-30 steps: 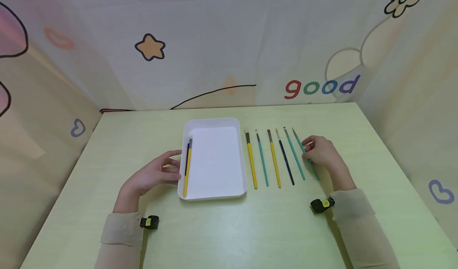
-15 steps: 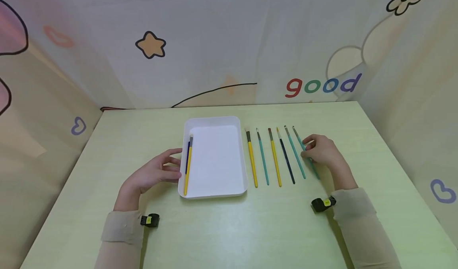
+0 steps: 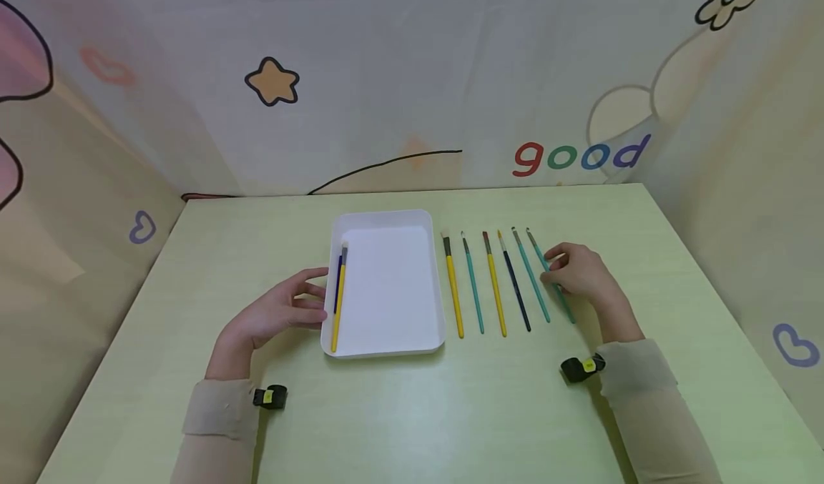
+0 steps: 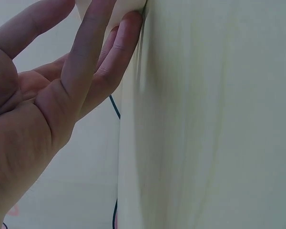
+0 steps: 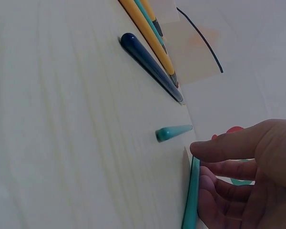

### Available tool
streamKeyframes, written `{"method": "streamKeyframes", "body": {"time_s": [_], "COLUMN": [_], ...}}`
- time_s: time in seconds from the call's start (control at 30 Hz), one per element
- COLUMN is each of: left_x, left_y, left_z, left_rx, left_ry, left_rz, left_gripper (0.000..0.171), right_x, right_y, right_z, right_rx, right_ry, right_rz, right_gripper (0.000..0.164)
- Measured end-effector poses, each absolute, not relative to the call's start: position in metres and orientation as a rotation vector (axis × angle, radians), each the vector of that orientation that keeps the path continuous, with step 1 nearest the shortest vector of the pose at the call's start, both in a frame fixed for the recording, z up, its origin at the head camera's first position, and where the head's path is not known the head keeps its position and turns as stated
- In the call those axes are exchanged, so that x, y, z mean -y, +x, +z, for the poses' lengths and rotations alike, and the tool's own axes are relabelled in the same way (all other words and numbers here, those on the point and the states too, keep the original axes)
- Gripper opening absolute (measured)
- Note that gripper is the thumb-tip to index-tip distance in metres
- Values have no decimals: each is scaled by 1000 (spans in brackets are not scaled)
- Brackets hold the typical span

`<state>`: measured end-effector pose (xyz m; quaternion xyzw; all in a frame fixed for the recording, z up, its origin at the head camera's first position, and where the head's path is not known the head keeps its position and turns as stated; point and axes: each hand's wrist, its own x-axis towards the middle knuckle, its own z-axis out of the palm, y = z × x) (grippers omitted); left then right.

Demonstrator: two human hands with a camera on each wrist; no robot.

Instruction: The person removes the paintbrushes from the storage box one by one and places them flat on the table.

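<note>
A white tray (image 3: pixel 393 284) lies on the table, with a yellow paintbrush (image 3: pixel 339 298) and a dark blue paintbrush (image 3: pixel 337 284) along its left side. My left hand (image 3: pixel 277 309) touches the tray's left wall with loosely extended fingers; the left wrist view has its fingertips against the tray's edge (image 4: pixel 126 7). At the right end of a row of brushes, my right hand (image 3: pixel 579 273) pinches the handle of a teal paintbrush (image 3: pixel 563 304) between thumb and fingers. That brush (image 5: pixel 192 191) still lies on or close to the table; its middle is partly hidden by the hand.
Between tray and right hand lie several paintbrushes side by side: a yellow one (image 3: pixel 453 291), a teal one (image 3: pixel 475 291), another yellow one (image 3: pixel 496 291), a dark blue one (image 3: pixel 517 291) and a second teal one (image 3: pixel 533 280). A printed cloth (image 3: pixel 386 76) stands behind the table.
Both hands, the tray and the brushes keep practically the same places; the head view has shifted only slightly.
</note>
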<state>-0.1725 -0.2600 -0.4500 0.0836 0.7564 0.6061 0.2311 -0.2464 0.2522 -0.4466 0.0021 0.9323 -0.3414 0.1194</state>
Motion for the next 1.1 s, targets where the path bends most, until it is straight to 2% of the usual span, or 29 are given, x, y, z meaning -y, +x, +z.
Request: {"method": "streamKeyframes", "body": {"time_s": [1.1], "left_x": [260], "left_y": [-172], "left_z": [-446], "left_rx": [-2100], "left_ry": [222], "left_rz": [1635], "left_gripper": [77], "right_x": [-253], "right_y": [-247], "right_z": [-447], "right_rx": [-2711], "right_ry": [62], "right_rz": [-972], "right_gripper": [43]}}
